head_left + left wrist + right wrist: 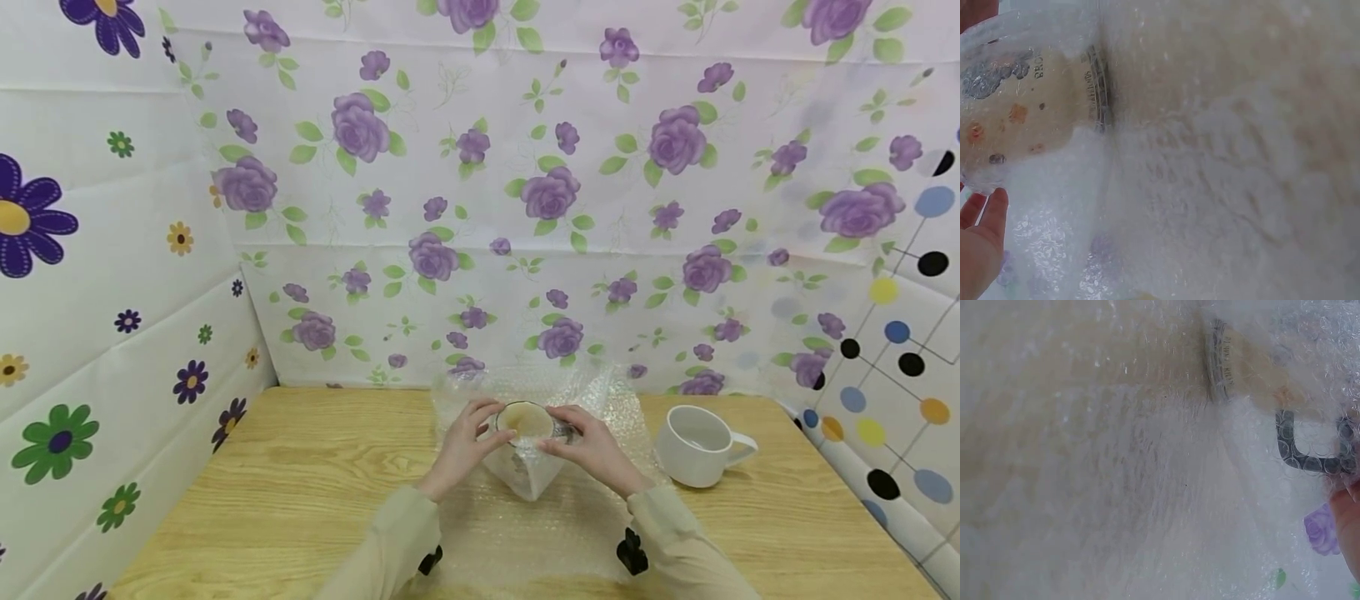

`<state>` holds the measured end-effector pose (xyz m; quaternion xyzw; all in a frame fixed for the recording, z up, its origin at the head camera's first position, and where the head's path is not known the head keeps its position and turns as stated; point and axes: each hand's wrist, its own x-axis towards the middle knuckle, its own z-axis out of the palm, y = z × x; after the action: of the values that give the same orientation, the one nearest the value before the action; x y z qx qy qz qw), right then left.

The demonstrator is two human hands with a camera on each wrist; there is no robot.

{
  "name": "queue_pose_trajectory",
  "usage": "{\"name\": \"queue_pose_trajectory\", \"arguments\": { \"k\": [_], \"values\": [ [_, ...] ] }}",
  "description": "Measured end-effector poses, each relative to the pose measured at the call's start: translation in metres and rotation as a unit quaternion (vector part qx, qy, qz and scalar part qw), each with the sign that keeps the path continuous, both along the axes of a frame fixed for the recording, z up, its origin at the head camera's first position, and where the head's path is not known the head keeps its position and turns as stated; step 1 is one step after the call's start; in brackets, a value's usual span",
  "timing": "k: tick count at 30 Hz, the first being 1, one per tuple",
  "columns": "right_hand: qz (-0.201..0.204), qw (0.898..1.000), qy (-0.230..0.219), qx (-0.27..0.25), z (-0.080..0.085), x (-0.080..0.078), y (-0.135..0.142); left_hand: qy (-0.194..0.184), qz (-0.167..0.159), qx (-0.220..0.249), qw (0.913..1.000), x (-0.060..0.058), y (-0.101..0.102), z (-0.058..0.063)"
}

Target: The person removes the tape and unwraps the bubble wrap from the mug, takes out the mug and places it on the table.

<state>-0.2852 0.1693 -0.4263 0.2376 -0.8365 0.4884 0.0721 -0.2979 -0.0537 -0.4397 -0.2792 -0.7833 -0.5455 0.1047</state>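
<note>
Between both hands stands a cream mug (523, 421) with a dark rim, upright, with bubble wrap (525, 533) gathered around its sides. My left hand (471, 442) grips its left side, thumb at the near edge and fingers at the rim. On the other side my right hand (588, 446) holds the mug and film beside the handle. Through the plastic, the left wrist view shows printed lettering and small pictures on the mug (1054, 112). The right wrist view shows its dark handle (1311, 464) under the bubbles, close to the right hand (1349, 531).
A white mug (693, 446) stands to the right with its handle pointing right. The bubble wrap spreads over the wooden table (322, 483) and reaches up against the flowered back cloth (465, 200). Patterned cloths also hang at both sides.
</note>
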Motion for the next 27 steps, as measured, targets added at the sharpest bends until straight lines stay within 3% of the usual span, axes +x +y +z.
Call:
{"name": "queue_pose_trajectory", "arguments": {
  "k": [4, 11, 16, 20, 22, 27],
  "values": [
    [-0.013, 1.000, -0.005, -0.002, -0.013, -0.009, 0.004, -0.004, 0.006, 0.003, 1.0000, 0.004, 0.002, 0.000],
    [-0.011, 0.999, -0.027, -0.013, -0.015, -0.009, 0.006, 0.003, 0.019, -0.007, 0.9998, 0.006, 0.005, -0.002],
    [-0.010, 0.998, -0.052, -0.025, -0.015, -0.008, 0.006, -0.003, 0.002, 0.010, 0.9999, 0.019, 0.004, 0.017],
    [-0.015, 0.999, -0.032, -0.029, -0.013, -0.008, 0.004, -0.021, -0.011, 0.022, 0.9995, 0.029, 0.003, 0.031],
    [-0.024, 0.999, -0.022, -0.031, -0.012, -0.007, 0.003, -0.025, -0.012, 0.022, 0.9994, 0.026, 0.002, 0.028],
    [-0.046, 0.998, -0.003, -0.047, -0.011, -0.007, -0.001, -0.025, 0.002, 0.011, 0.9996, 0.010, 0.000, 0.007]
  ]
}}
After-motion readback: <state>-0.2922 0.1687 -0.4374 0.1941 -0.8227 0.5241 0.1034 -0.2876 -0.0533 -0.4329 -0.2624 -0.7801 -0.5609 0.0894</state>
